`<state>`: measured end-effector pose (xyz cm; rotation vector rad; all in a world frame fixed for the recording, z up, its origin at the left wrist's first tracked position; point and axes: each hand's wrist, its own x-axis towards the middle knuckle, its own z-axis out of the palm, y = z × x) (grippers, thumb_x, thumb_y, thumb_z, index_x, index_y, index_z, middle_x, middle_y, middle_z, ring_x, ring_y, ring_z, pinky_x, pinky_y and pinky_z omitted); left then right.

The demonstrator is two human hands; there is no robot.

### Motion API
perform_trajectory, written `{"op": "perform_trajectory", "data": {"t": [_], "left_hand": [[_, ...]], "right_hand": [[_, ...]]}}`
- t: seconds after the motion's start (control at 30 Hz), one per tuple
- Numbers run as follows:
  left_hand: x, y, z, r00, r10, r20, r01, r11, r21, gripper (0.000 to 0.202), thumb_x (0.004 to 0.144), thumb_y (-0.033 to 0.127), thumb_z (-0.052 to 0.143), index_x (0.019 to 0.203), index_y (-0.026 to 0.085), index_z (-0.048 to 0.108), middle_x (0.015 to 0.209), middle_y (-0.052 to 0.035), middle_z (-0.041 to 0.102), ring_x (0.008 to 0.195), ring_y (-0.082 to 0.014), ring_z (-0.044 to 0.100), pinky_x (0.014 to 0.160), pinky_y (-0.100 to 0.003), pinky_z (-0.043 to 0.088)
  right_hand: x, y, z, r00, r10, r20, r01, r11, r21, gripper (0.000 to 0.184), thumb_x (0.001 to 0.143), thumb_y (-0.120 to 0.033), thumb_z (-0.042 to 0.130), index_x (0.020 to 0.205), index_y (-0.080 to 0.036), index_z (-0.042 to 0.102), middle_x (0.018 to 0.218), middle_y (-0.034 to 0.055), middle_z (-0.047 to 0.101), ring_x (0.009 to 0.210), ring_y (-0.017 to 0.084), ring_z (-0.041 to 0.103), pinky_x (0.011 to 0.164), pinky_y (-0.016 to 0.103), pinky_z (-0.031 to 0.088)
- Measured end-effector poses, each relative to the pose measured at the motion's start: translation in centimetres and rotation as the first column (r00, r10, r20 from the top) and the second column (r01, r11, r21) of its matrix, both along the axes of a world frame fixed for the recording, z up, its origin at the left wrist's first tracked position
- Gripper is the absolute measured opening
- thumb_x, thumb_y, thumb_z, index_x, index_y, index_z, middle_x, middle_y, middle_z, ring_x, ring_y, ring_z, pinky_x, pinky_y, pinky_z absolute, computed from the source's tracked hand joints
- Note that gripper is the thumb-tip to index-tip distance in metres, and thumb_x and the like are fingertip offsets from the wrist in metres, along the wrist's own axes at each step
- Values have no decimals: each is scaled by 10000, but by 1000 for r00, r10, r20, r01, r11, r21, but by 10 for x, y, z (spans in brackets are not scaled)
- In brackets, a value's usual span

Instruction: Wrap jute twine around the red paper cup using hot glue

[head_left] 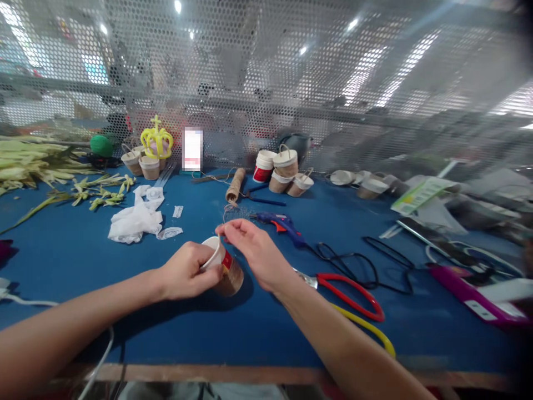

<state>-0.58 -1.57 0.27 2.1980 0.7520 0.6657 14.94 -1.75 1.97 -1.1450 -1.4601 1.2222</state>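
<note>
My left hand (189, 272) grips a paper cup (230, 276) by its side, thumb outside and fingers at the white rim. The cup is tilted toward the left, its lower part wrapped in brown twine, with a red patch near the top. At the cup's upper edge, my right hand (252, 244) pinches the loose end of a thin twine (225, 215). That strand leads back toward a twine roll (236, 185) lying behind the hands. Just beyond my right hand lies a blue glue gun (283, 225) with a red trigger.
Scissors (353, 294) with red and yellow handles lie by my right forearm. Crumpled white paper (137, 219) and dried husks (37, 161) are at left. Several twine-wrapped cups (285, 164) stand behind, before a perforated metal screen (233, 72). Black cable (358, 266) loops at right.
</note>
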Motion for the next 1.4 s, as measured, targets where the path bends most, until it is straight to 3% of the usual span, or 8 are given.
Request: {"op": "perform_trajectory", "data": {"t": [0.07,0.2,0.33,0.47,0.63,0.8,1.2,1.4], "left_hand": [[0,0,2,1000,-26,17,26,999,19,198,724,140,374,530,147,415,512,38,412,475,-63,364,479,-168,302],[0,0,3,1000,-27,9,26,998,59,207,722,140,366,517,158,392,508,41,386,474,-65,340,482,-176,293],[0,-2,2,998,-47,-38,50,996,72,213,700,139,369,490,166,350,504,38,371,471,-69,328,487,-197,281],[0,-1,1,998,-53,15,54,994,-98,194,706,163,388,514,161,362,511,48,356,482,-66,318,488,-191,280],[0,6,2,974,156,163,-40,832,-553,221,719,317,419,614,131,476,543,39,397,489,-67,325,473,-189,279],[2,10,1,936,271,224,-39,713,-700,209,672,311,463,628,113,514,522,39,432,449,-55,324,442,-180,244],[4,9,2,921,339,190,-110,696,-710,222,682,327,470,628,116,509,497,49,425,433,-58,331,438,-190,238],[4,3,6,931,299,208,-83,730,-678,242,679,345,474,616,115,519,507,47,432,448,-57,326,448,-185,245]], "right_hand": [[2,1,-3,999,-44,-6,43,999,-13,350,771,-474,466,765,-146,590,827,55,631,813,155,554,789,317,400],[3,1,-6,997,67,35,-66,997,-45,463,788,-527,394,814,-129,629,830,64,640,845,176,556,794,317,392],[1,-2,-3,988,152,-4,-152,987,-60,353,775,-454,477,917,-164,618,922,55,623,837,157,558,746,291,412],[1,-4,1,986,157,-57,-156,988,11,133,703,-297,606,708,-167,637,992,44,584,942,156,522,808,278,389],[7,-5,6,994,3,-107,7,995,97,106,701,-278,608,664,-179,610,734,-9,591,717,111,535,727,265,418],[11,-7,8,994,-80,-68,91,979,181,117,718,-296,600,683,-185,612,705,-6,604,686,112,534,681,253,428],[12,-11,11,986,-153,70,129,954,269,158,741,-333,560,668,-194,581,687,12,603,664,136,536,663,279,431],[14,-4,1,975,-188,118,155,958,240,187,735,-357,564,690,-178,589,679,8,605,647,131,544,650,273,433]]}}
